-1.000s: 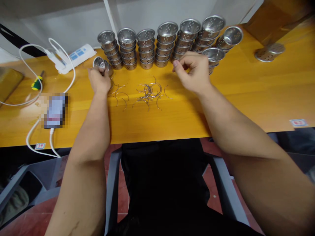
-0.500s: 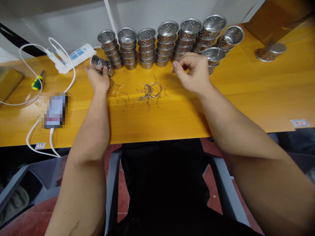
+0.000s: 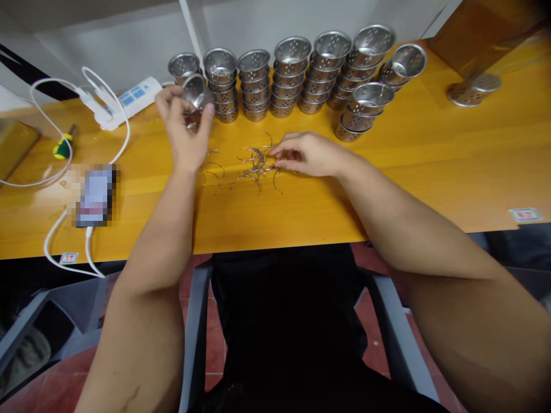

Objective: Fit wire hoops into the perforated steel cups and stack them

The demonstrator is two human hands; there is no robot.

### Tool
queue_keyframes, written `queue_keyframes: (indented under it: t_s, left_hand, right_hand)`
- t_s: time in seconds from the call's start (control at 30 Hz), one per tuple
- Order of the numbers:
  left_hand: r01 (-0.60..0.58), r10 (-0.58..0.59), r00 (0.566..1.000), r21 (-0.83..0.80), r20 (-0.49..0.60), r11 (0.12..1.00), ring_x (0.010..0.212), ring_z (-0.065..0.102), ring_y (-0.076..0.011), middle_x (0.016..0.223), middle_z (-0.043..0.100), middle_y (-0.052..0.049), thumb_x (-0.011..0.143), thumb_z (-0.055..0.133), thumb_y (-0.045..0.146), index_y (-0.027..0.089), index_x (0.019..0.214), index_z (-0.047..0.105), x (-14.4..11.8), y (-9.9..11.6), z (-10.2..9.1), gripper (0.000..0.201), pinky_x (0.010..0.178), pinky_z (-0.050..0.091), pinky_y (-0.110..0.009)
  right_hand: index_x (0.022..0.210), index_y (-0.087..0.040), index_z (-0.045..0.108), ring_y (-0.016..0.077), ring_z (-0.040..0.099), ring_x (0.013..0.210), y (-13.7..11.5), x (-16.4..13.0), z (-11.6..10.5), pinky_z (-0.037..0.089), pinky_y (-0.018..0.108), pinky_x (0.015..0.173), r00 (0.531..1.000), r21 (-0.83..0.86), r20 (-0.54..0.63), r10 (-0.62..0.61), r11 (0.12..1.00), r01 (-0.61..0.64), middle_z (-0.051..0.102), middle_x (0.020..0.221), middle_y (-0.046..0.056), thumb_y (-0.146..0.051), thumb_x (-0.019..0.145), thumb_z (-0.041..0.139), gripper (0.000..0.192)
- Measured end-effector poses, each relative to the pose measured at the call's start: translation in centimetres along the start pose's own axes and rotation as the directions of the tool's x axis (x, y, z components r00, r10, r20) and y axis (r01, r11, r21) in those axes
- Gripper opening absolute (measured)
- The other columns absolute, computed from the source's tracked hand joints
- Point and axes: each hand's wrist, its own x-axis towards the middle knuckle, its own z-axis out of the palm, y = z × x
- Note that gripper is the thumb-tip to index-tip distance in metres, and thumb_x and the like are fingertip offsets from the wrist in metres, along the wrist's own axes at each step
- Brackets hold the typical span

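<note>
My left hand (image 3: pixel 183 129) grips a small perforated metal cup (image 3: pixel 196 92), tilted, with the thumb on its near right side. It is raised in front of the leftmost stack of cups (image 3: pixel 184 64). My right hand (image 3: pixel 307 154) is low over the table, thumb and fingers curled together at the right side of a pile of thin curved wires (image 3: pixel 258 163). The fingertips touch the pile and seem to pinch a curved wire, though the wire's end is partly hidden. Other loose wires lie left of the pile.
Several stacks of perforated metal cups (image 3: pixel 293 54) line the back of the table. One short stack (image 3: pixel 364 117) stands nearer on the right; another cup (image 3: pixel 473 92) sits upside down. At left are a power strip (image 3: pixel 140 97), cables, a phone (image 3: pixel 95 195) and a screwdriver (image 3: pixel 63 147).
My right hand has come down and left from the near right stack to the wire pile. My left hand has lifted its cup and moved slightly right.
</note>
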Motion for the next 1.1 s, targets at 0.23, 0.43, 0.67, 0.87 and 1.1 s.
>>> queue_keyframes:
  t_s: [0.23,0.43,0.67,0.87,1.1]
  left_hand:
    - [0.146,-0.146,0.989,-0.104,0.003,0.984,0.178,0.054,-0.0483,0.181,0.056,-0.011,0.091,0.089,0.095,0.045,0.172,0.047,-0.3,7.7,5.7,0.104,0.148,0.047,-0.075]
    - [0.12,-0.112,0.991,-0.126,0.069,0.985,0.174,0.061,-0.0485,0.187,0.057,-0.014,0.086,0.097,0.088,0.045,0.184,0.036,-0.9,7.2,6.7,0.124,0.148,0.054,-0.07]
    - [0.1,-0.095,0.995,-0.167,0.04,0.981,0.173,0.059,-0.0506,0.181,0.057,-0.014,0.084,0.098,0.089,0.047,0.186,0.034,-1.0,6.6,6.8,0.128,0.149,0.052,-0.073]
    - [0.073,-0.072,0.997,-0.059,0.018,0.996,0.171,0.059,-0.0513,0.173,0.063,-0.016,0.083,0.095,0.095,0.042,0.174,0.052,-0.8,7.1,6.0,0.114,0.151,0.047,-0.075]
    - [0.132,-0.127,0.99,-0.094,0.058,0.987,0.166,0.067,-0.047,0.172,0.065,-0.013,0.086,0.093,0.097,0.043,0.173,0.047,-1.2,5.4,7.9,0.113,0.147,0.053,-0.073]
  right_hand:
    - [0.134,-0.028,0.09,0.0377,0.078,0.129,-1.2,1.4,3.1,0.065,0.055,0.113,0.993,-0.13,0.063,-0.097,0.986,0.104,0.081,0.139,0.015,-0.031,0.117,0.067,0.029]
    - [0.119,-0.027,0.084,0.0356,0.077,0.117,-2.0,1.4,3.0,0.062,0.049,0.097,0.994,-0.247,0.078,-0.073,0.965,0.09,0.08,0.129,0.014,-0.034,0.119,0.063,0.022]
    - [0.114,-0.026,0.076,0.0342,0.075,0.108,-2.8,1.4,2.6,0.059,0.047,0.093,0.992,-0.182,0.04,-0.121,0.975,0.126,0.077,0.122,0.014,-0.034,0.12,0.058,0.021]
    - [0.118,-0.028,0.076,0.0358,0.075,0.108,-2.9,1.2,1.5,0.063,0.054,0.103,0.997,-0.127,-0.051,-0.054,0.991,0.047,0.078,0.12,0.014,-0.032,0.118,0.063,0.014]
    - [0.114,-0.031,0.077,0.0305,0.072,0.084,1.3,1.3,0.9,0.064,0.052,0.083,0.938,0.025,-0.33,0.108,0.994,-0.105,0.074,0.098,0.008,-0.077,0.114,0.077,0.046]
